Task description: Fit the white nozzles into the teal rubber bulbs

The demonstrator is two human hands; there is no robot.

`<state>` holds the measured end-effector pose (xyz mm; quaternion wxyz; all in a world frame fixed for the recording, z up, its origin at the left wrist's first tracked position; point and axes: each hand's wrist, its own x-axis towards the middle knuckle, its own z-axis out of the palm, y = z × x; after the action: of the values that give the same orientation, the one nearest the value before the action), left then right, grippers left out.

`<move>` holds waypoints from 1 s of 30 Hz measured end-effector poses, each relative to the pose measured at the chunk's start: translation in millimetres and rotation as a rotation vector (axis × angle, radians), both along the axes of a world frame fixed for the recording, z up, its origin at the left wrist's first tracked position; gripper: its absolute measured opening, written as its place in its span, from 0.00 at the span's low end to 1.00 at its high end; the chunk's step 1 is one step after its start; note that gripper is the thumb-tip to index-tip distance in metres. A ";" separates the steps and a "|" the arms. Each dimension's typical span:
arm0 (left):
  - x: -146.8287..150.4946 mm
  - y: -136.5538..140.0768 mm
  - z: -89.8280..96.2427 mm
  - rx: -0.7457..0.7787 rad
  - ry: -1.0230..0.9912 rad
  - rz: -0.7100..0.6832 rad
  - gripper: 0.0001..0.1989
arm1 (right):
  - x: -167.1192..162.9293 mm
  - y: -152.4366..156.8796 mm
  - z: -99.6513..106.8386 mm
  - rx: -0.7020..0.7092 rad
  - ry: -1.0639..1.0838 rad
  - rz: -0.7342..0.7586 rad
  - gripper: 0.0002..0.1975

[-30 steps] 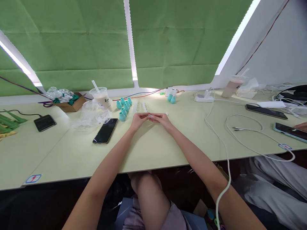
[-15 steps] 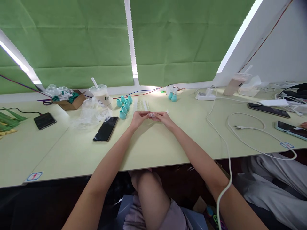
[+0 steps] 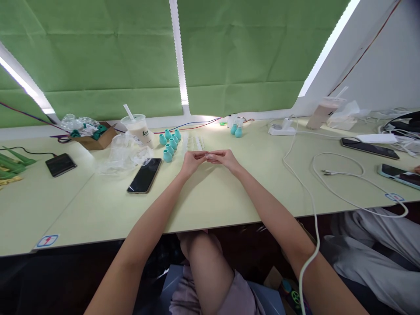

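Above the pale table, my left hand (image 3: 190, 163) and my right hand (image 3: 229, 160) meet at the fingertips. Both are closed in a pinch around a small clear whitish plastic piece (image 3: 208, 156), mostly hidden by the fingers. Just behind them lie rows of small translucent white pieces (image 3: 198, 142). Left of these stand several teal, open-necked rubber bulbs (image 3: 167, 155). Two more teal bulbs (image 3: 238, 132), with clear parts on top, are farther back to the right.
A phone (image 3: 145, 176), a crumpled plastic bag (image 3: 116, 155), a drink cup (image 3: 138, 129) and a cardboard box (image 3: 98, 141) are on the left. A power strip (image 3: 282, 130) and white cable (image 3: 305, 192) lie to the right. Another person's grey-clad leg (image 3: 370, 249) shows beyond.
My fingers have shifted slightly around the small piece, and my right hand covers more of the table behind it. The view has moved a little; the other objects stay in place.
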<state>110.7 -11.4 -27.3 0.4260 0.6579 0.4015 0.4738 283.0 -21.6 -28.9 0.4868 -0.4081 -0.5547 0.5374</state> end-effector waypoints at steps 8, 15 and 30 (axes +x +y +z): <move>-4.3 7.9 -3.2 -0.059 -0.003 -0.010 0.25 | 2.6 -0.3 0.6 -0.022 0.014 0.034 0.21; -1.0 3.2 -4.2 0.035 0.009 0.010 0.17 | 0.9 -2.4 2.9 -0.026 -0.001 0.006 0.22; -8.9 12.0 -3.3 0.100 0.019 0.110 0.20 | 24.9 16.6 -2.8 0.254 -0.251 -0.478 0.21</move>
<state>101.8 0.6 -30.6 0.3619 0.6599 0.4169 0.5097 307.8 -5.1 -31.7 0.5743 -0.5265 -0.5614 0.2791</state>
